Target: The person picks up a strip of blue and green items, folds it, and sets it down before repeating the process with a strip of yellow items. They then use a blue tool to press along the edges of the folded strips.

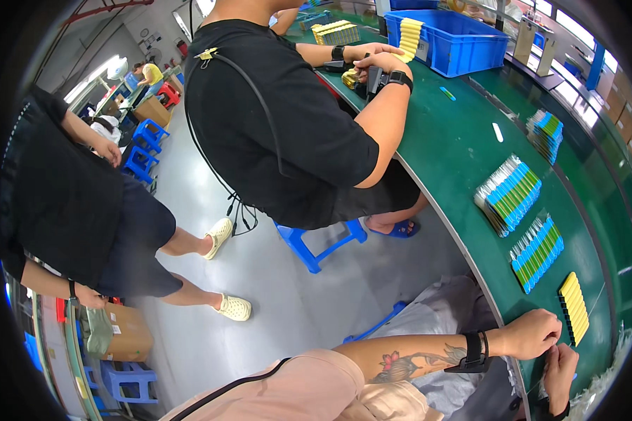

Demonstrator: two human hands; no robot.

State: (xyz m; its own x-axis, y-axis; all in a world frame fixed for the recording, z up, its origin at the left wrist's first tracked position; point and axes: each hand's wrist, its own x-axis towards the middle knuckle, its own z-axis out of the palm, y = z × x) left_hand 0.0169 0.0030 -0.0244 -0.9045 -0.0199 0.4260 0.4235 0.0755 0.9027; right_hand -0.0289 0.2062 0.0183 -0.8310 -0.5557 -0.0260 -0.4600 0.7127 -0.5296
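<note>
My left hand [534,333] rests on the near edge of the green table [456,161], fingers curled into a fist, a black strap around the wrist. My right hand [559,373] lies just below it with its fingers bent down onto the tabletop; what lies under them is hidden. A row of yellow flat pieces [574,307] stands right beside both hands. Further along the table lie two fanned rows of blue-and-green packs [536,252] [509,194].
A person in a black shirt [274,119] sits on a blue stool [319,242] at the same table, hands near a blue bin [456,42]. Another person in black [70,203] stands on the left. A cardboard box [128,331] and blue stools [126,382] stand below.
</note>
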